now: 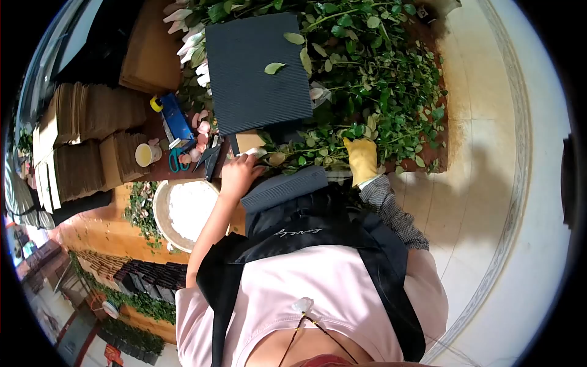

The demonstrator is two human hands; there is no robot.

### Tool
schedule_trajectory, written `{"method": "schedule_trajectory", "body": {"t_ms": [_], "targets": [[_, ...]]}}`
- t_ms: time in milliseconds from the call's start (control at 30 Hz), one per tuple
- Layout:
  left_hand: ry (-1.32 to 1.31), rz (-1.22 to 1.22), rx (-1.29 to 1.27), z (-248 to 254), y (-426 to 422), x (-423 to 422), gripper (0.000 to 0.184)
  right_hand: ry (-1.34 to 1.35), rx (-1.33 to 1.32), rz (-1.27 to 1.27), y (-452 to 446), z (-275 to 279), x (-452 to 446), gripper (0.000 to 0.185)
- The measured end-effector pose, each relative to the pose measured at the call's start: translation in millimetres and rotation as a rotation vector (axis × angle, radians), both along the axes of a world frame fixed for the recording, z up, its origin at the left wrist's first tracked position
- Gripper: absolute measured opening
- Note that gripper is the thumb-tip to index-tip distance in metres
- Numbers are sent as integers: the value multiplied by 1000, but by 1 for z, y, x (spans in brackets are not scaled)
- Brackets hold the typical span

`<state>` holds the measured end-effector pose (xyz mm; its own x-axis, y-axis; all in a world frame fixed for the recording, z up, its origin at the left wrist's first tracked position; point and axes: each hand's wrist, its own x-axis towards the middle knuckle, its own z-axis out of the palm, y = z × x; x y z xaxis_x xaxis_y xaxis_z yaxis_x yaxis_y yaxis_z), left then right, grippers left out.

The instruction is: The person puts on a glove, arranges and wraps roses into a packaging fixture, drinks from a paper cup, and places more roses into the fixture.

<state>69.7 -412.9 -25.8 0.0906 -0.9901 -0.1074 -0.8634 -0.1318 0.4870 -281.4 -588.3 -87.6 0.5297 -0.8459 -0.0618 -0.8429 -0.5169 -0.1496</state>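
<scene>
A leafy rose stem point(312, 151) lies crosswise in front of me, its pale flower head point(255, 151) to the left. My bare left hand point(239, 175) is closed at the flower head end, with fingers curled beside the bloom. My right hand point(362, 160), in a yellow glove, is closed around the leafy stem farther right; the foliage partly hides its fingertips. Just beyond lies a dark corrugated sheet point(257, 79) with loose leaves on it. Close to my apron is a folded grey corrugated pad point(286, 189).
Many leafy stems point(385, 79) cover the table's right side. At left are a blue tape dispenser point(177, 119), teal-handled scissors point(177, 160), black-handled cutters point(210, 160), a paper cup point(147, 155) and cardboard stacks point(73, 171). A white-lined bucket point(188, 214) stands below.
</scene>
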Motion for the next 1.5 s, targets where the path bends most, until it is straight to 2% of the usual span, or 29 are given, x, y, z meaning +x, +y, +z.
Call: {"method": "schedule_trajectory", "body": {"t_ms": [33,100,133,167,233,267,300,367,400,433,467,533,600,633,667,733,767,800,833,900,967,1000,1067,1133,1233,1333,1367,1433,1500], "targets": [[-155,-46,-74,4,-2,0,42,182,-27,22,2,18,13,18],[-192,-59,-58,19,-10,-2,53,502,104,73,-3,31,21,19],[-141,-60,-91,10,-9,-1,51,444,106,8,-1,35,23,19],[-89,-61,-123,-4,-6,1,48,343,-47,40,6,46,18,18],[131,-84,-22,-26,3,8,45,215,-116,19,8,57,14,17],[212,-68,-10,-13,1,7,36,264,-51,-27,9,89,27,17],[322,-29,-7,-11,0,6,33,146,-69,-39,12,75,19,16],[426,10,-23,-24,2,10,29,-33,57,-128,19,2,-5,14],[458,19,-41,-33,4,9,30,101,-35,-48,20,-15,-5,12],[491,30,-56,-36,5,9,31,290,238,-64,15,29,10,25],[453,-12,-49,-38,6,12,34,326,327,27,4,27,7,30],[510,-75,-22,-25,6,18,41,233,558,106,-19,33,-4,47],[517,-142,-35,-25,5,24,46,165,922,163,-56,76,-2,70],[455,-144,-19,-21,3,23,42,127,1000,76,-71,120,12,65],[413,-128,-16,-19,0,20,39,-60,1023,23,-87,135,12,62],[361,-110,-14,-14,-5,16,36,-292,532,-119,-115,129,27,55],[311,-87,16,-12,-8,13,33,-354,162,-11,-138,119,35,48],[261,-63,47,-11,-10,10,30,-373,10,-55,-153,138,56,42],[255,-62,44,-10,-11,7,30,-369,-142,-64,-177,119,63,38],[200,-31,40,-11,-8,4,31,-80,-496,-82,-208,81,71,32],[182,-40,10,-24,-1,6,31,38,-361,-58,-239,20,57,27],[233,-20,-2,-29,2,7,31,-24,-426,-33,-234,36,61,16],[297,25,-8,-33,2,8,31,-74,-517,-54,-234,76,64,10],[278,18,-22,-32,1,7,32,-120,-799,-107,-232,104,57,13],[215,-35,-65,-29,1,7,34,-218,-743,-263,-252,97,1,10],[252,-19,-78,-25,-2,5,35,-494,-801,-265,-255,118,-35,27],[243,-19,-86,-28,-1,6,36,-602,-676,-316,-238,144,-28,28],[238,-11,-84,-30,3,5,37,-547,-735,-129,-196,197,-10,27],[254,-4,-81,-30,2,5,36,-357,-743,97,-168,221,5,22]]}}
